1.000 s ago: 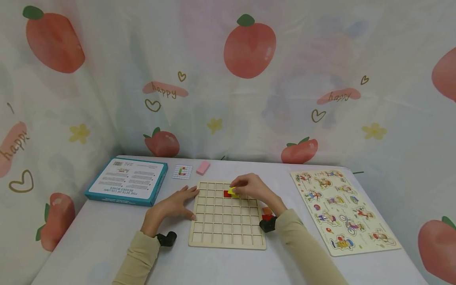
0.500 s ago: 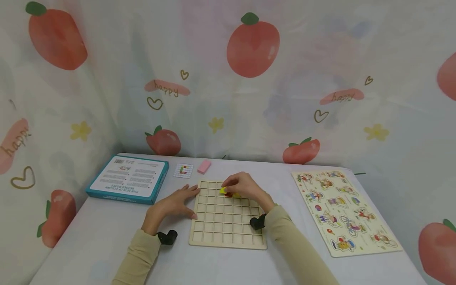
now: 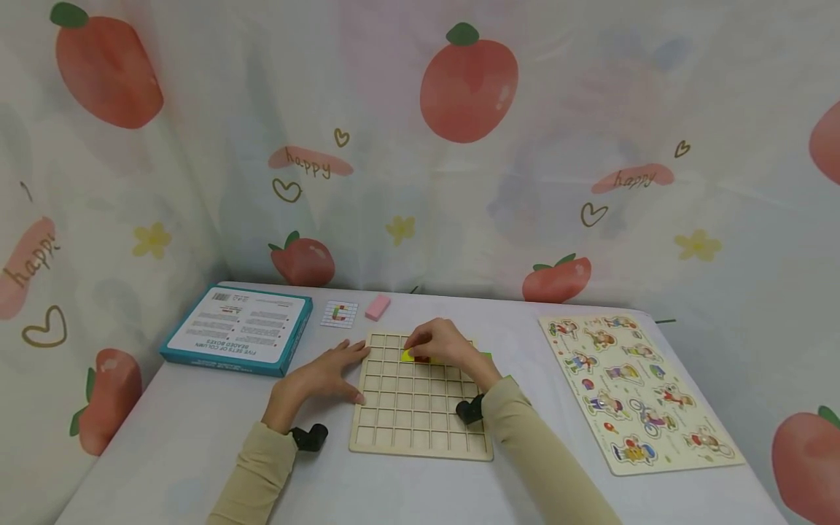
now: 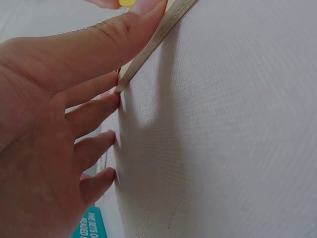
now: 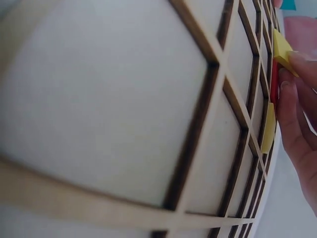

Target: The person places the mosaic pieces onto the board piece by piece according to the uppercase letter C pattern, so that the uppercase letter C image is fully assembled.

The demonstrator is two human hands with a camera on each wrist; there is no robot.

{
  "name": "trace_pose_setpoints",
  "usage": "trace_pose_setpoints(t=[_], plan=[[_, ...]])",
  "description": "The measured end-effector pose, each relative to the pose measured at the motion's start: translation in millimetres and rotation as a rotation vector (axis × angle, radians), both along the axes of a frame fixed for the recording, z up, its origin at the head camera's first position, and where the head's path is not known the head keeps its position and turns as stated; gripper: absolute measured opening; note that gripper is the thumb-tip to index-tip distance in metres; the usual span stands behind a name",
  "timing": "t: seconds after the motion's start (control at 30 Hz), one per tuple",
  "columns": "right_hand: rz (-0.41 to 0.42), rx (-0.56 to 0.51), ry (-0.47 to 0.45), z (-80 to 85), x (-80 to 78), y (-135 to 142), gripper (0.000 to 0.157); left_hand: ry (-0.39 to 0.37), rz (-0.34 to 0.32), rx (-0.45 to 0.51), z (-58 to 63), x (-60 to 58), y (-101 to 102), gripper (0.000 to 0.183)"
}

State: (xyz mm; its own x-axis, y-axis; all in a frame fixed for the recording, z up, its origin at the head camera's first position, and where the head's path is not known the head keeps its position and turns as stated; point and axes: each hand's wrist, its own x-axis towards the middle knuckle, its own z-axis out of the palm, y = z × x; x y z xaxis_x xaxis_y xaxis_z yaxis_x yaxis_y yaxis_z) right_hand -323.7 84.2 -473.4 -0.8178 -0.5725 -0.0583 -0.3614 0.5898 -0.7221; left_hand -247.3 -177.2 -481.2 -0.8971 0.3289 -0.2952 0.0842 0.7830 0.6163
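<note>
My right hand (image 3: 448, 346) pinches a yellow square tile (image 5: 281, 48) over the far rows of a wooden grid board (image 3: 394, 420). In the right wrist view the tile is tilted, one edge down at the board. Beside it a red tile (image 5: 275, 82) and another yellow tile (image 5: 268, 129) sit in the grid. In the head view my right fingers partly cover these tiles. My left hand (image 3: 320, 379) lies at the board's left edge with its fingers spread. In the left wrist view its thumb (image 4: 111, 35) touches the board's edge.
Behind the board lie a small pattern card (image 3: 339, 313) and a pink block (image 3: 378, 307). A teal-edged box (image 3: 236, 332) stands at the left, a picture puzzle board (image 3: 623, 390) at the right. Green tile corners (image 3: 487, 356) show past my right arm.
My right hand has moved left across the board with the yellow tile, which is now lower at the grid. The orange and red tiles beside the board are now behind my arm. My left hand stays.
</note>
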Motion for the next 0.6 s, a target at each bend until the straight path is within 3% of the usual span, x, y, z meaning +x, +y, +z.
trace_pose_setpoints(t=[0.23,0.6], plan=[[-0.020,0.031,0.028,-3.1,0.7,-1.7,0.007,0.009,-0.014,0.004,-1.4,-0.4,-0.8,0.095],[0.013,0.112,0.094,3.6,5.6,-5.4,0.012,0.008,-0.016,0.007,-0.2,0.5,-1.4,0.095]])
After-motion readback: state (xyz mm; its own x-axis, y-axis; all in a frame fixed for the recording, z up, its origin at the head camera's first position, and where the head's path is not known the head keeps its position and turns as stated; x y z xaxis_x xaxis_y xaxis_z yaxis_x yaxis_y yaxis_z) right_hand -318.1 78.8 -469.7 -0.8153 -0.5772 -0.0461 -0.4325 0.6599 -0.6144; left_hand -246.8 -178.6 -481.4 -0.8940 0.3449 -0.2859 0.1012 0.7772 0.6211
